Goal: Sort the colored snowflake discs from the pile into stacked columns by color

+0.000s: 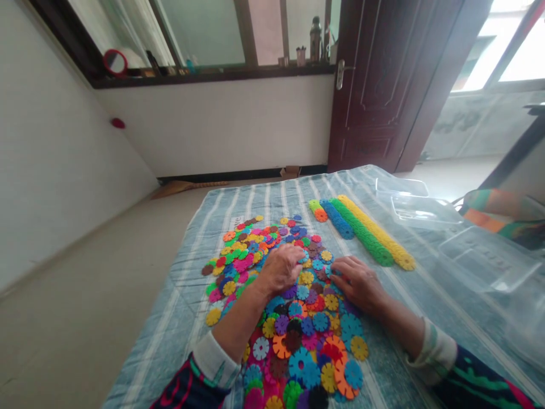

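Many coloured plastic snowflake discs (301,363) lie spread in a pile on the striped cloth (170,318). My left hand (283,266) is over the middle of the pile, its fingers curled together at a light blue disc (304,257). At the pile's right edge is my right hand (355,281), its fingers bent and their tips at a blue disc; whether they grip it is unclear. Beyond my right hand, overlapping discs form long rows: yellow (377,233), green (361,233) and blue (337,218). A short green and orange row (318,211) lies beside them.
Clear plastic containers (489,258) and lids (402,187) sit on the cloth at the right, near an orange and green checked item (504,213). A dark red door (370,85) and a window ledge (213,75) stand behind.
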`<state>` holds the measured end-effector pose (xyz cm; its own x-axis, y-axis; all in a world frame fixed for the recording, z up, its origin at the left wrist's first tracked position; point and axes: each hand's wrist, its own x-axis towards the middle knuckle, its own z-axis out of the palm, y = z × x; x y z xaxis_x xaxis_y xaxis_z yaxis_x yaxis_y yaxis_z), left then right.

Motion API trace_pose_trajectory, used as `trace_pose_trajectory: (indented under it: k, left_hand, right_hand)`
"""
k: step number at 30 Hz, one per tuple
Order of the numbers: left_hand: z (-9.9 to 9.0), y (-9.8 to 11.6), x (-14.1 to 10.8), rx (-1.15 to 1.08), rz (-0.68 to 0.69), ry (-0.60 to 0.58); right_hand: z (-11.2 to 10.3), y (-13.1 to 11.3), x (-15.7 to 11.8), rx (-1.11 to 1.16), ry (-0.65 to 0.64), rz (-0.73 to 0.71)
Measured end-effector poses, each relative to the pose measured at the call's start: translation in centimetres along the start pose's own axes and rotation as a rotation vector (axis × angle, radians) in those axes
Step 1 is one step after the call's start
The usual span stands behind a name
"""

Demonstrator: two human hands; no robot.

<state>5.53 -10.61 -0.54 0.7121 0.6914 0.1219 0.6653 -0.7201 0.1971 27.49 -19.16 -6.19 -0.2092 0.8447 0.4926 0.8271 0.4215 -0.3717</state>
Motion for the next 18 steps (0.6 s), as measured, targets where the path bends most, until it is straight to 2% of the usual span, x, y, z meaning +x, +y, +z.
trace_pose_trajectory:
  k: [3,6,10,14,18]
  left_hand:
    - [0.6,0.3,1.2,0.018,-0.003,-0.049]
    - [0.0,-0.7,1.6,0.085,-0.121,-0.078]
    - [-1.4,-2.3,1.0,0.174,-0.285,-0.1]
    - [-1.2,-2.0,0.4,0.128,-0.296,-0.031]
    - [0.4,-0.9,0.3,-0.06,-0.201,0.106]
  right_hand:
    - [0.0,0.0,0.1,0.001,0.005,0.0]
    - [0.1,-0.1,0.1,0.005,0.007,-0.008]
    - [0.0,-0.1,0.2,0.007,-0.005,-0.007]
    - [-0.1,-0.1,0.3,0.013,-0.02,-0.001]
    - [0.0,-0.1,0.3,0.013,-0.008,0.001]
